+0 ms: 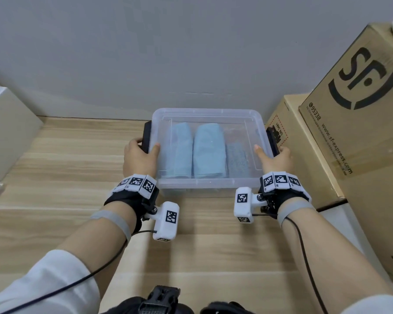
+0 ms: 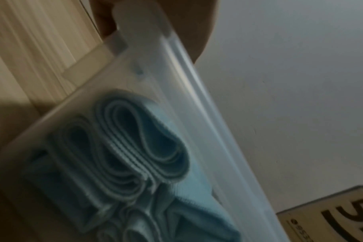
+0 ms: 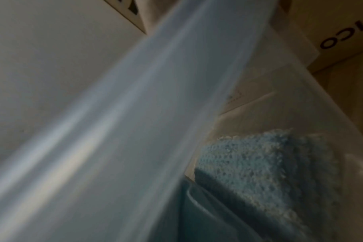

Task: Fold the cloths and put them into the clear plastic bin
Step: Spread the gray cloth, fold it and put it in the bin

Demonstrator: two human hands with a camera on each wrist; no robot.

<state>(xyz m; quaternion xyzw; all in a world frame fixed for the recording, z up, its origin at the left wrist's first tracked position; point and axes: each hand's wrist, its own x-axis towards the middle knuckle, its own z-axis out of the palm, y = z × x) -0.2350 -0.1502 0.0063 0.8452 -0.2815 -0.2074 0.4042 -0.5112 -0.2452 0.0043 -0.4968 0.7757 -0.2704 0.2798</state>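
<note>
Both hands grip the clear plastic bin (image 1: 208, 189) by its ends; the cloths lie folded inside it.

Head view: the left hand (image 1: 139, 156) curls round the bin's left black latch (image 1: 146, 138), thumb over the rim; the right hand (image 1: 276, 159) does likewise at the right latch (image 1: 272, 141). In the bin lie two light blue cloths (image 1: 208, 150) and a textured cloth (image 1: 237, 159). Left wrist view: blurred folded edges (image 2: 135, 147) press against the bin wall. Right wrist view: the textured cloth (image 3: 259, 163) sits behind the wall. Risks, as a judgement: a tilt could slump the folds; the cardboard box (image 1: 354, 123) just right of the bin could catch it.
</note>
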